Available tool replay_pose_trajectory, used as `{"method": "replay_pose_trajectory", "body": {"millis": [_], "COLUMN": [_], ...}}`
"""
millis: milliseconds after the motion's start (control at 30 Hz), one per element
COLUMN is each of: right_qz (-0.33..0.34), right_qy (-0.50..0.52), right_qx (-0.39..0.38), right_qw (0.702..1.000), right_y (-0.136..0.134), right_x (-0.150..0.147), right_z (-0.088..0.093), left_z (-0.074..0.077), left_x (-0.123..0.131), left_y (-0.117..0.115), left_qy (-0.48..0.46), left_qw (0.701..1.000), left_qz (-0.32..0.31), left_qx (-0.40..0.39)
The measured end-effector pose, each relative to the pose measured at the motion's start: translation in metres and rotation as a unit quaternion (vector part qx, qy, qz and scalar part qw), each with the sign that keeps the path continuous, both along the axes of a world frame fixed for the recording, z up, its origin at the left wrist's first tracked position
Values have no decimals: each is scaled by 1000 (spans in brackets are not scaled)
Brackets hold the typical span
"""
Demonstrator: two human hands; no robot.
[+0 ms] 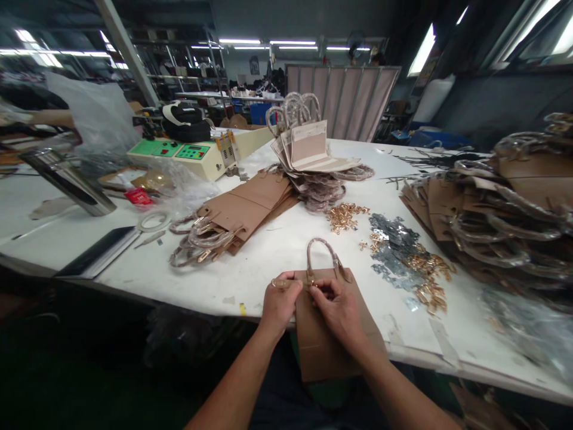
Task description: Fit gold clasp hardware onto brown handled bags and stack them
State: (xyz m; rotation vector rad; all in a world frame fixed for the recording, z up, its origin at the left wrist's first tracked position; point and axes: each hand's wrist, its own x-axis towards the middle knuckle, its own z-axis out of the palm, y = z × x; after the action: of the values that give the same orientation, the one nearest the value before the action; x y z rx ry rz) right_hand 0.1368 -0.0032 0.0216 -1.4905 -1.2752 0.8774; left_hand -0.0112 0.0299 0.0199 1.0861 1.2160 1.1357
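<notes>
A brown bag [329,352] is laid at the near edge of the table [268,263], partly overhanging it, with its handle [320,248] pointed far. Its top edge is pinched by the left hand [278,303] and the right hand [339,310], held close together. Gold fittings [345,216] are heaped just beyond.

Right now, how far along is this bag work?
Done, it seems: a stack of brown bags with handles lies at left. In hand: the left hand and right hand pinch a gold clasp at the top edge of one bag. Left: heaps of gold fittings and silver plates lie loose, and a big pile sits at right, though which pile is finished is unclear.
</notes>
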Motion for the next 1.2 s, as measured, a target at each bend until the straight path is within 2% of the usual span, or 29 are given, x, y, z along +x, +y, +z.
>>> {"method": "replay_pose_trajectory", "body": {"millis": [333, 567, 733, 1000, 1200], "right_qz": [-9, -13, 11, 24, 30], "right_qy": [-59, -67, -97, -75, -70], "right_qx": [28, 43, 57, 17, 47], "right_qw": [998, 997, 994, 997, 996], "right_y": [3, 8, 9, 13, 16], "right_x": [-7, -13, -12, -12, -14], "right_z": [-1, -5, 1, 9, 10], "left_z": [3, -1, -3, -1, -1], "left_x": [-2, -3, -1, -3, -3], "left_y": [0, 1, 1, 0, 0], "left_qy": [-6, 12, 36, 102, 112], "left_qw": [1000, 1000, 999, 992, 990], "left_qz": [5, 5, 19, 18, 14], "left_qx": [-12, 2, 11, 65, 82]}}
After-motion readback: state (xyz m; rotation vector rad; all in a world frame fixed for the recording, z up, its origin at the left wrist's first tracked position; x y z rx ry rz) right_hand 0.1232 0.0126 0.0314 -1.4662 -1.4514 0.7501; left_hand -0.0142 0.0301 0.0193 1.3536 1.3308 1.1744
